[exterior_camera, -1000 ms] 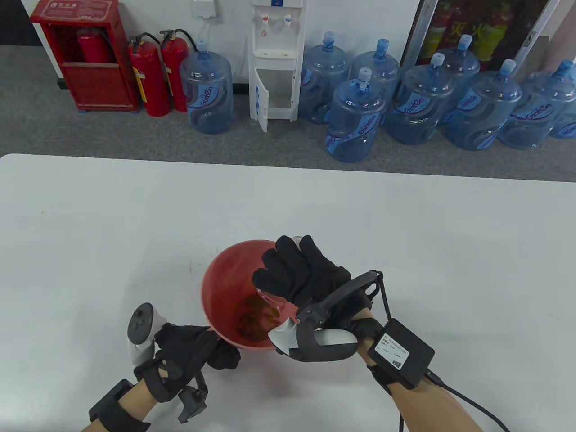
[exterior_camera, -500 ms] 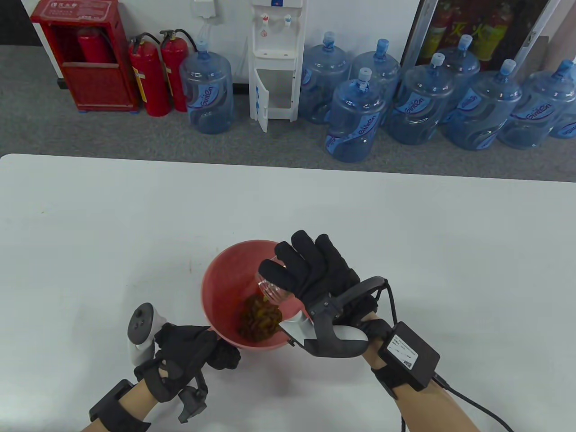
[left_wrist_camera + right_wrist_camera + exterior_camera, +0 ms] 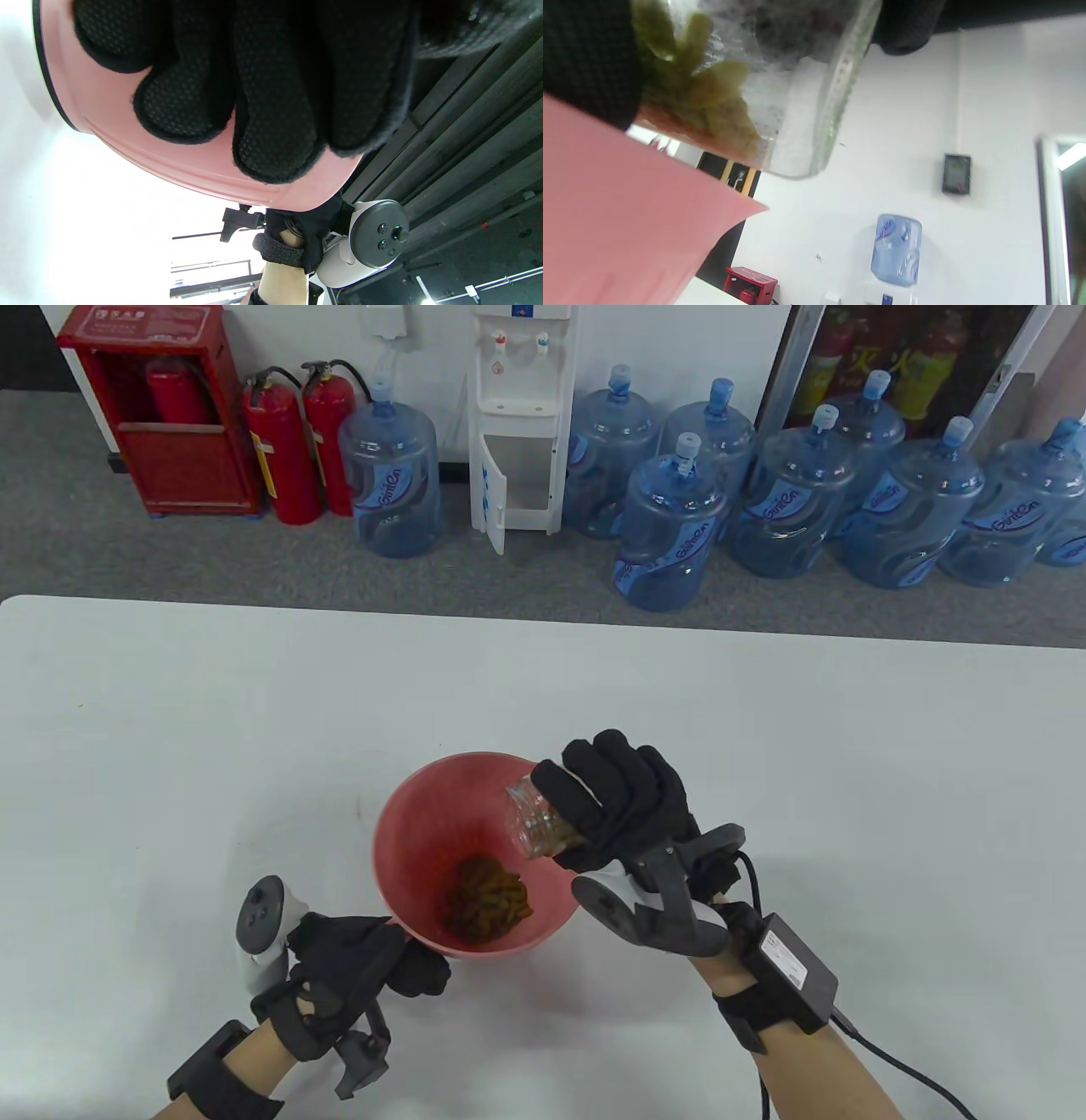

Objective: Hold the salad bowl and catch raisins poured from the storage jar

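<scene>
A pink salad bowl [image 3: 407, 831] stands near the table's front edge with a heap of brown raisins [image 3: 485, 899] inside. My left hand [image 3: 373, 963] grips the bowl's near-left rim; in the left wrist view its fingers [image 3: 271, 106] lie against the bowl's pink outer wall [image 3: 127, 127]. My right hand [image 3: 624, 806] holds a clear glass storage jar [image 3: 536, 823], tilted with its mouth over the bowl's right rim. In the right wrist view the jar [image 3: 797, 106] holds a few greenish raisins [image 3: 708, 101] above the bowl's rim [image 3: 649, 212].
The white table [image 3: 254, 712] stretches to the left, right and far side of the bowl. A cable [image 3: 899, 1069] trails from the box on my right wrist. Water jugs [image 3: 670, 534] and fire extinguishers [image 3: 284, 441] stand on the floor behind.
My right hand has drawn the jar up and to the right, from low inside the bowl to its right rim. The raisin heap in the bowl is now in plain sight. The left hand barely moved.
</scene>
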Motion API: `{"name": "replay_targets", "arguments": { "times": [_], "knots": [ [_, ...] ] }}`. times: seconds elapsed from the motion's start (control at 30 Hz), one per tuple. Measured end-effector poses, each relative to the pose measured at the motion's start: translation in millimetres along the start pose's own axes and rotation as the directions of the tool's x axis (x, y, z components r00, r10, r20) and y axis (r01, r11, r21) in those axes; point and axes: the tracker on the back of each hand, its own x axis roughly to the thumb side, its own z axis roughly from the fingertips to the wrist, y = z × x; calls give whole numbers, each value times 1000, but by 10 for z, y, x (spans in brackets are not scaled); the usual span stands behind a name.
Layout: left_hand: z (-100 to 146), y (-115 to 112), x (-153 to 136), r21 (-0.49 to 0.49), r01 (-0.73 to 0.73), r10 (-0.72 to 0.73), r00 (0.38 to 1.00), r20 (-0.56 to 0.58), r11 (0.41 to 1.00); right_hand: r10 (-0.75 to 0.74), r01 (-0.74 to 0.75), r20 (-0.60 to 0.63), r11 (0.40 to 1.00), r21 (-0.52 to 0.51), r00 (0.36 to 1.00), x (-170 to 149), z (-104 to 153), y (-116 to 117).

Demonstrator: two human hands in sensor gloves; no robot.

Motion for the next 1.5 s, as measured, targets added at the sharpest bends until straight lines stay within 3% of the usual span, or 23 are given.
{"name": "replay_targets", "arguments": {
  "times": [0.1,0.2,0.4,0.5,0.53,0.6,0.8,0.93,1.13,1.5],
  "knots": [
    [3,11,3,8,0,0,1000,0,1000,-142,143,-126,990,0,982,-223,51,19],
    [4,19,10,15,2,-2,1000,1,1000,-291,300,-265,954,-7,919,-512,138,73],
    [4,29,17,19,3,-3,1000,7,1000,-508,583,-552,811,-48,661,-1213,393,359],
    [7,33,15,20,4,-4,1000,6,1000,-514,630,-658,773,-77,550,-1520,540,540],
    [7,36,15,20,3,-3,1000,5,1000,-490,608,-686,789,-87,537,-1617,589,595],
    [8,37,14,21,3,-3,1000,4,1000,-424,563,-730,824,-65,536,-1778,668,695],
    [11,43,18,22,3,-3,1000,4,1000,-283,519,-817,854,23,502,-2067,861,978],
    [11,48,20,23,3,-3,1000,7,1000,-247,551,-850,832,61,465,-2146,960,1127],
    [11,50,18,22,5,-5,1000,10,1000,-191,529,-842,839,127,505,-2154,1027,1228],
    [17,34,9,25,17,-17,1000,4,1000,-180,601,-874,785,148,450,-2152,1189,1350]
  ]
}}
